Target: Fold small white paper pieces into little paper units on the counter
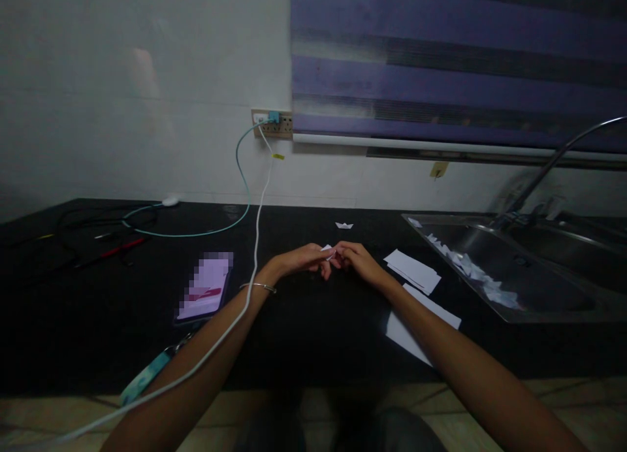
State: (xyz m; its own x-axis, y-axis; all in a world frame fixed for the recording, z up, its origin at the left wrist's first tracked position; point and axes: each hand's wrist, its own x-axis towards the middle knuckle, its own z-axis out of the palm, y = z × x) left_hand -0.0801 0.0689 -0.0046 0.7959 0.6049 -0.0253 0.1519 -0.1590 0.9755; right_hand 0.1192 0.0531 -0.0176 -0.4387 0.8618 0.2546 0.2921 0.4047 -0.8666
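Head view: small white paper piece (326, 248), one, held between both hands over the black countertop (313, 347). Left hand (307, 258): loosely curled, supporting the paper. Right hand (356, 257): fingers bent, tips pinching the paper. Paper boat (344, 226), one, beyond. Handling, as judged: light grip, edges aligned, creases pressed firmly.
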